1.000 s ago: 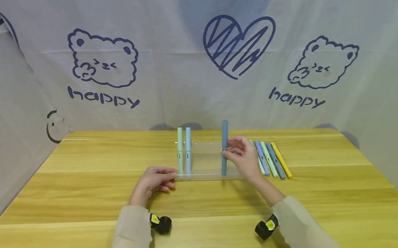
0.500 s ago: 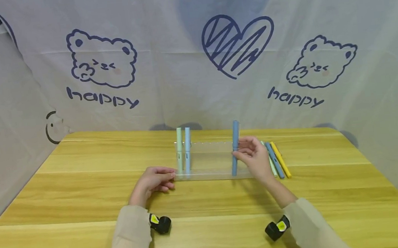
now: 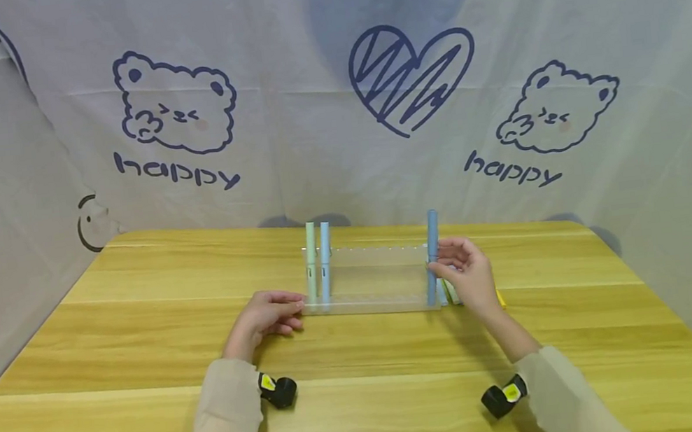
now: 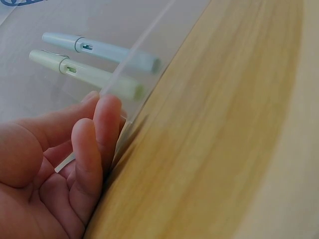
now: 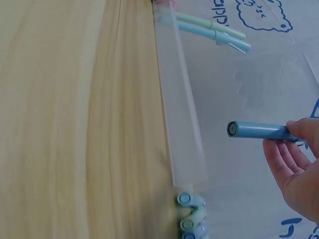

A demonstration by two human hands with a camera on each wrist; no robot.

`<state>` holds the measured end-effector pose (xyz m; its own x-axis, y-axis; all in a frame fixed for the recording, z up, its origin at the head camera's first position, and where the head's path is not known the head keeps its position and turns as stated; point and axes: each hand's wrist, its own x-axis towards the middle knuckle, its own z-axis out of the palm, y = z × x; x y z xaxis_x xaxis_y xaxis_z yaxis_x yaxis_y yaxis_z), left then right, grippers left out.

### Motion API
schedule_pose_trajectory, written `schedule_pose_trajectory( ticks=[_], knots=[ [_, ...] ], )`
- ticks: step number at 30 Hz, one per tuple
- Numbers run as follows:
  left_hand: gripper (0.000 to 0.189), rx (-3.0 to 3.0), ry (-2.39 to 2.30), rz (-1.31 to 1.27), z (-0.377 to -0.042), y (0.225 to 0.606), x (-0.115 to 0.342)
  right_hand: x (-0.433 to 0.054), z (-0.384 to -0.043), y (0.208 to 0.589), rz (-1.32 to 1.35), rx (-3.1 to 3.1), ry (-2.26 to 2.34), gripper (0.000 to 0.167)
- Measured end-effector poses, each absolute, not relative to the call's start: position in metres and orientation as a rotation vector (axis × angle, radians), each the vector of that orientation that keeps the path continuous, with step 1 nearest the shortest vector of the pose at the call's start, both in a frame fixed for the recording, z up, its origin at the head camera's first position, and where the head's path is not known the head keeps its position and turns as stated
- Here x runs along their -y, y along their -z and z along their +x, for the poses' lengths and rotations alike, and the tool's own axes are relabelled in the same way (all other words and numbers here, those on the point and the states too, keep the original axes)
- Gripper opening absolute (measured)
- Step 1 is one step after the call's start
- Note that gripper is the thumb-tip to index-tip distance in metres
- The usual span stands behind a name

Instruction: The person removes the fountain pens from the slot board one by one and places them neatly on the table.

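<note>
A clear plastic pen rack stands on the table. In its left end a green pen and a light blue pen lean upright side by side. My left hand holds the rack's left front corner, thumb and fingertips at its edge in the left wrist view. My right hand pinches a darker blue pen at mid-length, nearly upright at the rack's right end. In the right wrist view this blue pen points its bottom end toward the rack's front lip; whether it touches the rack I cannot tell.
Several loose pens lie right of the rack, mostly hidden behind my right hand; a yellow pen shows past the wrist. Their ends, such as a light blue one, sit just beyond the rack. A printed cloth hangs behind the wooden table.
My right hand has carried the blue pen rightward along the rack to its right end, covering more of the loose pens. The left hand and the two racked pens stay in place.
</note>
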<state>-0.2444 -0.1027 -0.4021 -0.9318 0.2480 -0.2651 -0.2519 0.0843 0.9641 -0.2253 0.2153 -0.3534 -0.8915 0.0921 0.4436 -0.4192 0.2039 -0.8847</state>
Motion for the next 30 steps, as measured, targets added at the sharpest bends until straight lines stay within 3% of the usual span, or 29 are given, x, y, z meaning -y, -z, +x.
schedule_pose_trajectory(
  ticks=[18,25,30],
  knots=[
    [0.031,-2.018,-1.893,-0.01,-0.245,0.402,0.104,-0.262,-0.232,0.357,0.112,2.223,-1.607,0.033],
    [0.031,-2.015,-1.897,-0.017,-0.245,0.401,0.103,-0.304,-0.273,0.404,0.183,2.123,-1.688,0.034],
    [0.031,-2.021,-1.891,-0.022,-0.245,0.4,0.103,-0.29,-0.253,0.376,0.118,2.135,-1.79,0.03]
  ],
)
